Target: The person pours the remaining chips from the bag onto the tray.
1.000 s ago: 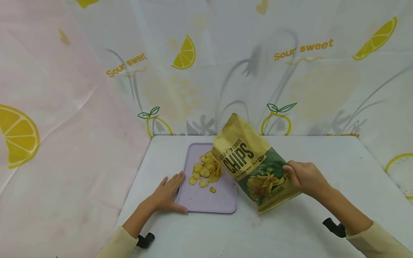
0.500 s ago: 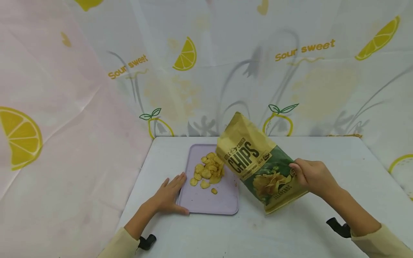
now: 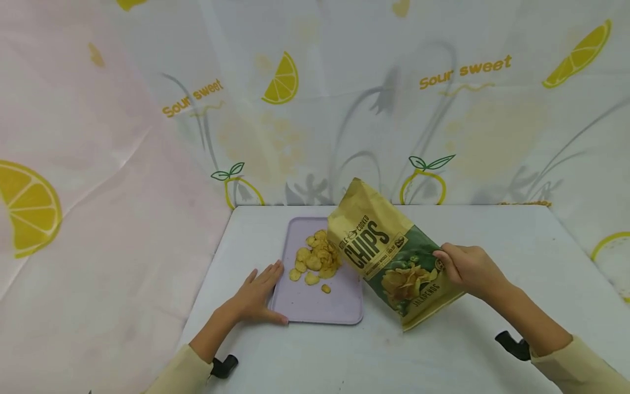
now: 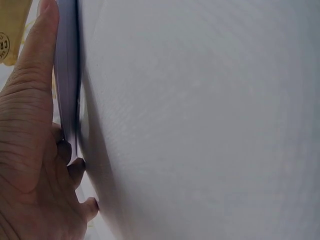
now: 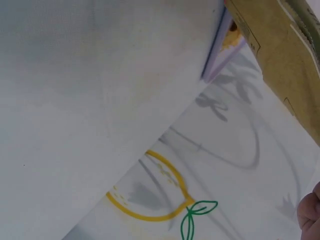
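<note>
A gold and green chip bag [image 3: 394,257] tilts over the tray's right side, its upper end toward the pile. My right hand [image 3: 470,271] grips the bag's lower right edge, thumb on the printed front. Potato chips [image 3: 317,257] lie heaped on the lilac tray [image 3: 315,309], with a few loose ones toward the front. Along the tray's left edge my left hand [image 3: 256,295] rests with fingers spread and thumb at the near corner. In the left wrist view, the left hand [image 4: 35,135] touches the tray's side wall [image 4: 67,75]. The right wrist view shows the bag's back [image 5: 280,65].
The tray stands on a white table [image 3: 492,339]. Behind it hangs a cloth backdrop [image 3: 320,109] printed with lemons, and a pinkish cloth [image 3: 98,273] drapes at the left. Black wrist devices [image 3: 225,366] show at both wrists.
Over the last second the bag shifts slightly right and then a little back down to the left, still in my right hand. The left hand and the tray hold their place.
</note>
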A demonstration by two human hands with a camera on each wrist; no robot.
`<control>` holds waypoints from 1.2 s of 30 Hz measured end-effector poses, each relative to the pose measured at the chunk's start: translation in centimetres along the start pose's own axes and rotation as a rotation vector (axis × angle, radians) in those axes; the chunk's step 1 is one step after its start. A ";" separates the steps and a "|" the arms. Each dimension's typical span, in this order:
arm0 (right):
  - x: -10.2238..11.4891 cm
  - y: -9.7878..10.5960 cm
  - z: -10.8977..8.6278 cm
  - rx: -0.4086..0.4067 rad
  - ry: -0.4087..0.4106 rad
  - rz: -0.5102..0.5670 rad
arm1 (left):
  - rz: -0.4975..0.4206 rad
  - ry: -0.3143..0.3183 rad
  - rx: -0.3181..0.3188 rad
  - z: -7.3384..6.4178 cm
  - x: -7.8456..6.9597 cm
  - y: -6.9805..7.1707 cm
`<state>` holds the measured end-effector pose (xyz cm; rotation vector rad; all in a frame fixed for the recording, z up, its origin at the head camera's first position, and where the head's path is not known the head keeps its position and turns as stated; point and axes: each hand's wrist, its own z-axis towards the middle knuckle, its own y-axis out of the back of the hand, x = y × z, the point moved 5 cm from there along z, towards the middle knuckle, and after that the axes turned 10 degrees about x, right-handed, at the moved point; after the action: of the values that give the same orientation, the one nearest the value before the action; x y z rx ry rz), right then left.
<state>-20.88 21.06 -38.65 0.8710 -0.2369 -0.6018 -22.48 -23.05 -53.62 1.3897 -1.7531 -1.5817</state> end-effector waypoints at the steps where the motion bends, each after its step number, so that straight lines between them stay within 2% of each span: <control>1: 0.0 0.1 0.1 -0.010 0.003 -0.003 | 0.002 0.002 0.001 0.0 0.0 0.0; 6: 0.5 1.4 1.0 -0.123 0.021 -0.043 | 0.000 0.003 0.002 0.1 -0.1 0.2; 8: 0.7 1.6 1.3 -0.132 0.023 -0.045 | 0.005 0.005 0.000 0.1 -0.1 0.2; 18: 0.6 0.8 0.8 -0.063 0.071 -0.041 | 0.006 0.001 -0.001 0.0 -0.1 0.3; 25: 0.9 1.4 0.3 -0.116 0.038 -0.062 | 0.018 0.005 0.018 0.0 0.0 0.1; 30: 1.4 0.9 0.1 -0.087 0.081 -0.042 | 0.015 -0.002 0.026 0.0 0.0 0.0; 36: 1.0 0.3 0.1 -0.086 0.063 -0.041 | 0.005 0.008 0.022 0.0 -0.1 0.0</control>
<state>-19.98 20.59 -38.40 0.8115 -0.1355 -0.6180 -22.43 -22.99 -53.59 1.3988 -1.7726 -1.5565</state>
